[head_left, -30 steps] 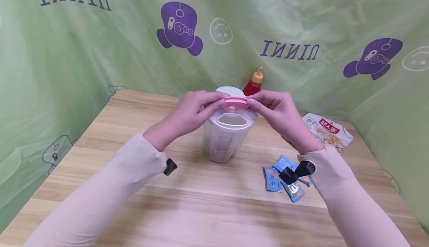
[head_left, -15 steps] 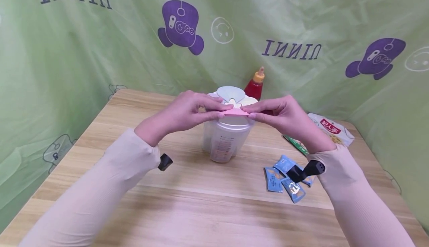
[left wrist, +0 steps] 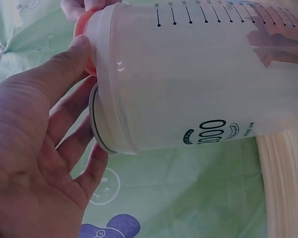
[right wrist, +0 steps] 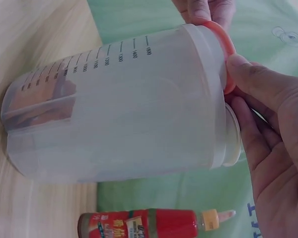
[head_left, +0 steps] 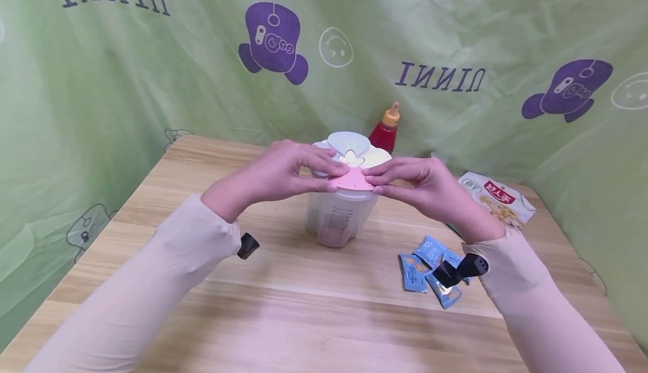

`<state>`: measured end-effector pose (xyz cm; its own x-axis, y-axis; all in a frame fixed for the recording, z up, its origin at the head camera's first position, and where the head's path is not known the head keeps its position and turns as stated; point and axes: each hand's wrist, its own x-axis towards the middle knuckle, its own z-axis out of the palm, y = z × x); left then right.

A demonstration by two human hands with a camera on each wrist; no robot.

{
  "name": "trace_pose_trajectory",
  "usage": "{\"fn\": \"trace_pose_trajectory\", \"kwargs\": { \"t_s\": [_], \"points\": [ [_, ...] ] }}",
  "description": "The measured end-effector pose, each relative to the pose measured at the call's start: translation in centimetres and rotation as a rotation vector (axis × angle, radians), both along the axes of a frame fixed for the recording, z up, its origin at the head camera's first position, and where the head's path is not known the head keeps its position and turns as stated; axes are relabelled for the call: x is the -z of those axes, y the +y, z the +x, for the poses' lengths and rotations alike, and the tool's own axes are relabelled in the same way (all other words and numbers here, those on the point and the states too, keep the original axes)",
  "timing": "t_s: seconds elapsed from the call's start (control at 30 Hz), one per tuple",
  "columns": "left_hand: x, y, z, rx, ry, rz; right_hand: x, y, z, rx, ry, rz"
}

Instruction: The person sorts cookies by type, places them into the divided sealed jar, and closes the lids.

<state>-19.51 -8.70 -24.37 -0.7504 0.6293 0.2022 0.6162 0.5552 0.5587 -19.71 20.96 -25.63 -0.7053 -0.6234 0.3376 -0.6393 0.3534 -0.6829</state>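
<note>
A translucent storage container point(head_left: 338, 221) with measuring marks stands upright on the table, petal-shaped lids on its top. Over its front opening lies the pink lid point(head_left: 352, 180). My left hand point(head_left: 270, 171) pinches the lid's left side, fingertips on top and thumb at the front edge. On the other side, my right hand point(head_left: 430, 187) pinches it the same way. In the left wrist view, the lid's rim point(left wrist: 91, 69) sits against the container's mouth. Brownish contents point(right wrist: 39, 101) show through the wall near the bottom in the right wrist view.
Behind the container stands a red sauce bottle point(head_left: 383, 135) with a yellow cap. Several small blue packets point(head_left: 414, 273) lie on the wooden table point(head_left: 283, 317) at the right. Farther back lies a white food bag point(head_left: 498, 198). A green printed curtain point(head_left: 202, 80) hangs behind.
The pink lid was tilted up with the opening showing beneath it. Both hands have swung it down and forward, and it now covers the opening.
</note>
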Motion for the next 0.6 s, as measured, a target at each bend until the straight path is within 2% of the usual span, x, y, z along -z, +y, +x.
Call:
{"fn": "trace_pose_trajectory", "kwargs": {
  "t_s": [0.23,0.47,0.6],
  "points": [
    [-0.23,0.16,-0.07,0.005,0.016,-0.034,0.27,-0.18,0.29,-0.029,0.061,-0.011],
    [0.02,0.28,0.02,0.045,0.018,-0.025,0.41,-0.20,0.40,-0.028,0.104,0.014],
    [0.18,0.32,0.14,0.045,0.018,-0.023,0.51,-0.17,0.46,-0.024,0.113,0.016]
  ]
}}
